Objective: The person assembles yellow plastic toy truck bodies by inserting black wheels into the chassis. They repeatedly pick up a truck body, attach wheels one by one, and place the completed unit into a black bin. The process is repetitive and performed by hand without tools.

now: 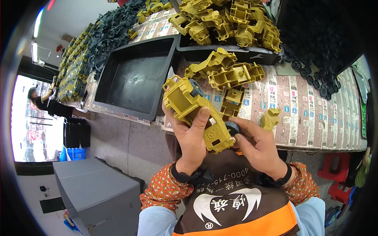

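A yellow plastic toy vehicle body (217,137) is tilted in front of me, gripped by my left hand (191,135) with the thumb across its frame. One dark wheel (196,87) sits at its upper end. My right hand (258,143) pinches another dark toy wheel (232,128) against the body's lower right side; whether the wheel is fully seated I cannot tell. Just beyond, on the table, lie more yellow vehicle bodies (236,75), and a small yellow part (270,118) lies to the right of them.
Behind the work stands a black bin heaped with yellow bodies (246,23), beside a shallow black tray (136,78). Loose dark wheels (323,80) spill at the far right. Finished-looking rows (73,74) line the far left, where another person (47,100) stands. A grey cabinet (96,188) is lower left.
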The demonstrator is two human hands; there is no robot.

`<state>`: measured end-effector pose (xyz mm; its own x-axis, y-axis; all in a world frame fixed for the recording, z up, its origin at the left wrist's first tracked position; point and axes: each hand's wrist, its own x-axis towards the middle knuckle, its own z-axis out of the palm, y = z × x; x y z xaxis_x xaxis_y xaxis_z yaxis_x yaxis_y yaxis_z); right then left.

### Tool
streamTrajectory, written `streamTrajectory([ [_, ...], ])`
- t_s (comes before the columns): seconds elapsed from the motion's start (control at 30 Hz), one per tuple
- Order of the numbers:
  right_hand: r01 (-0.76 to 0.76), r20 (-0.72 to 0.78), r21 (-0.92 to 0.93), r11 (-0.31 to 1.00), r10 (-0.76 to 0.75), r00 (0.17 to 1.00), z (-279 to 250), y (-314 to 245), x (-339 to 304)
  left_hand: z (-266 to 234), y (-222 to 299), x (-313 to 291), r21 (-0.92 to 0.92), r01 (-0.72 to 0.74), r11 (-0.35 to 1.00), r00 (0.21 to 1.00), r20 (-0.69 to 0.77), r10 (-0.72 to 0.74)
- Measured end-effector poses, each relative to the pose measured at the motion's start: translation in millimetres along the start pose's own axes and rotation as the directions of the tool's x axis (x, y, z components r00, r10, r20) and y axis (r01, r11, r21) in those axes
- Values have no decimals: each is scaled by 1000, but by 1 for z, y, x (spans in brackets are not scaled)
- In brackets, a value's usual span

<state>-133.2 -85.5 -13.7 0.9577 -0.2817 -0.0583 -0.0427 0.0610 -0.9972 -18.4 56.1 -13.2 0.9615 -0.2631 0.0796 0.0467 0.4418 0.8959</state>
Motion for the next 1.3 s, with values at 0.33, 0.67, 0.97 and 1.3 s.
streamTrajectory([
  [0.33, 157, 66, -249, 956, -145, 987, -3, -2, -6, 1, -6, -7, 124, -128, 984, 992, 10, 128],
  [0.67, 237, 198, -299, 924, -183, 963, -5, -7, -12, 6, -3, -5, 110, -120, 987, 993, 26, 118],
  [0.97, 307, 262, -252, 918, -241, 935, -19, -39, 12, 23, 56, 40, 65, 106, 992, 988, 104, -113],
  [1.3, -66, -360, 6, 998, 64, 931, -114, -37, -16, -85, 91, 334, -36, 329, 944, 944, 25, -328],
])
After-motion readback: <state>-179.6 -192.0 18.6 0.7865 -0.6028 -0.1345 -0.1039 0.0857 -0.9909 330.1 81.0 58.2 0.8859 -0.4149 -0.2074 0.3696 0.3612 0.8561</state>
